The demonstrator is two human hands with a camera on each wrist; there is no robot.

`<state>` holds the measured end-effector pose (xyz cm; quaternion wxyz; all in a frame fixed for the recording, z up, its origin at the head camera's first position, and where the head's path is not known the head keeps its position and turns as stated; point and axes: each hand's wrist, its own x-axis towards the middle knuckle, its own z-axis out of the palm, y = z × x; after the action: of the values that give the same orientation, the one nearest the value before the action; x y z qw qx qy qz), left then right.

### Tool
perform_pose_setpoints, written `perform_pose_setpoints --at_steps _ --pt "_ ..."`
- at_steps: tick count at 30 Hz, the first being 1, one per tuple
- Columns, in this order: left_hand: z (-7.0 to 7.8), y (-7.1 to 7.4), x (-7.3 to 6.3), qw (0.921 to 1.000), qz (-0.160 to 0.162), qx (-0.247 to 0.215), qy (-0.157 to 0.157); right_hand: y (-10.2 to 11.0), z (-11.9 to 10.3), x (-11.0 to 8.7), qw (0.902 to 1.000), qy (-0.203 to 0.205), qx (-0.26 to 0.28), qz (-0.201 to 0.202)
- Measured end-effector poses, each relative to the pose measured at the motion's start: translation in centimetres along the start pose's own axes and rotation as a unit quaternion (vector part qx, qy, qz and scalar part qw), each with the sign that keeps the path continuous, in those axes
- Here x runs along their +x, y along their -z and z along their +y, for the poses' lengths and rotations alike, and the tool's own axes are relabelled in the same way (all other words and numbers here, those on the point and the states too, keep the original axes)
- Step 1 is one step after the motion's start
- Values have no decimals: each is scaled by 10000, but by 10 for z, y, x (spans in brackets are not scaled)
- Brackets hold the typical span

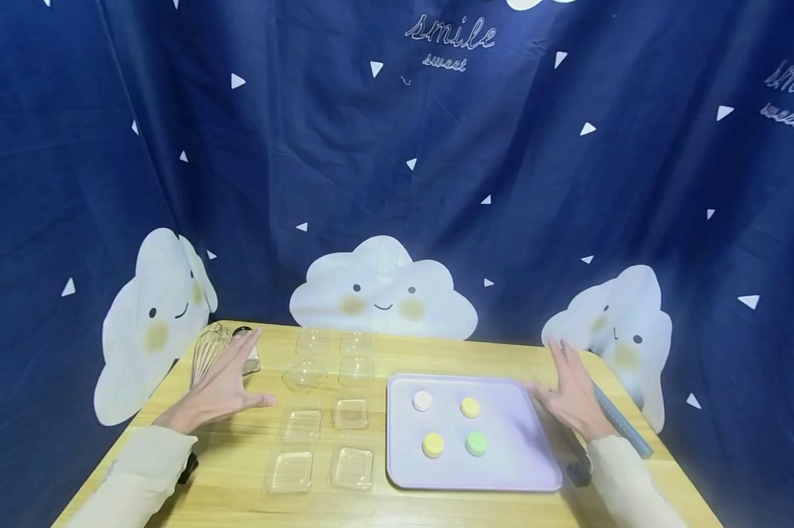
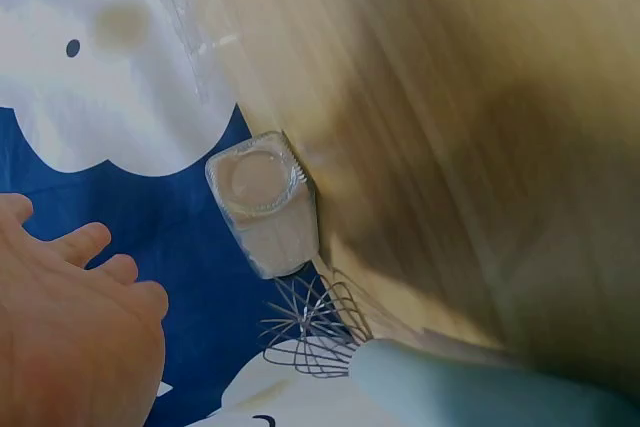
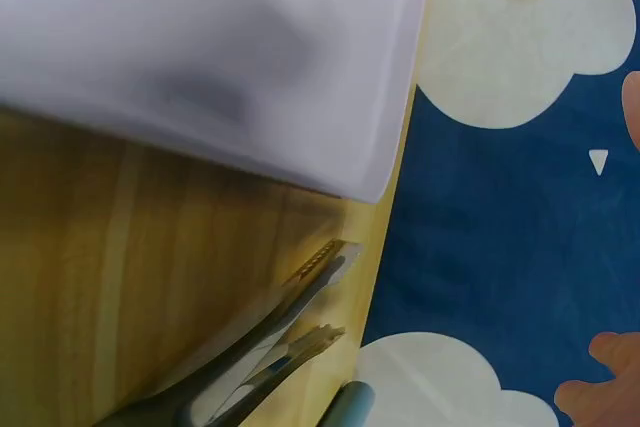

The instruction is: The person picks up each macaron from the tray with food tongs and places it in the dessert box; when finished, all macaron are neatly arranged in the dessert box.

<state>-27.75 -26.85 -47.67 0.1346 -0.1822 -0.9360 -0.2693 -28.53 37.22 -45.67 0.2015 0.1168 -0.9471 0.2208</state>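
My left hand (image 1: 221, 389) hovers over the left side of the table with thumb and fingers spread, holding nothing. Close by it are a whisk (image 1: 207, 353) with a pale teal handle (image 2: 460, 387) and a glass jar (image 2: 265, 197) with whitish contents. Above the right edge of a lilac tray (image 1: 502, 473), my right hand (image 1: 573, 396) is held with its fingers apart and nothing in them. Small round macaron-like pieces lie on the tray: a pale pink one (image 1: 422, 400), two yellow ones (image 1: 432, 444) and a green one (image 1: 476, 443).
Several clear plastic boxes (image 1: 353, 468) stand in two columns left of the tray. Metal tongs (image 3: 270, 337) lie right of the tray, beside a blue-grey rod (image 1: 624, 425). A dark blue curtain (image 1: 344, 147) with cloud prints hangs around the wooden table (image 1: 228, 491).
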Motion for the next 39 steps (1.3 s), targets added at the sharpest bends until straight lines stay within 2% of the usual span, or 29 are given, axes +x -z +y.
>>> perform_pose_setpoints --at_steps 7,12,19,25,31,36,39 --pt "8 -4 -5 9987 -162 -439 201 7 5 -10 9982 -370 448 -158" --pt "13 -8 -7 9949 -371 -845 404 9 10 -18 9964 -592 584 -193" --pt "19 -11 -7 9873 -416 -1484 380 11 18 -27 9913 -1009 766 -348" --pt "21 -17 -10 9797 -790 -1783 453 9 25 -34 9879 -1328 592 -546" --pt "22 -22 -11 9683 -1232 -2094 576 9 26 -40 9844 -1561 456 -671" --pt "23 -28 -11 9631 -1436 -2200 584 10 24 -43 9739 -1934 326 -1140" --pt "23 -32 -13 9639 -1512 -2105 613 7 27 -47 9707 -1981 239 -1339"
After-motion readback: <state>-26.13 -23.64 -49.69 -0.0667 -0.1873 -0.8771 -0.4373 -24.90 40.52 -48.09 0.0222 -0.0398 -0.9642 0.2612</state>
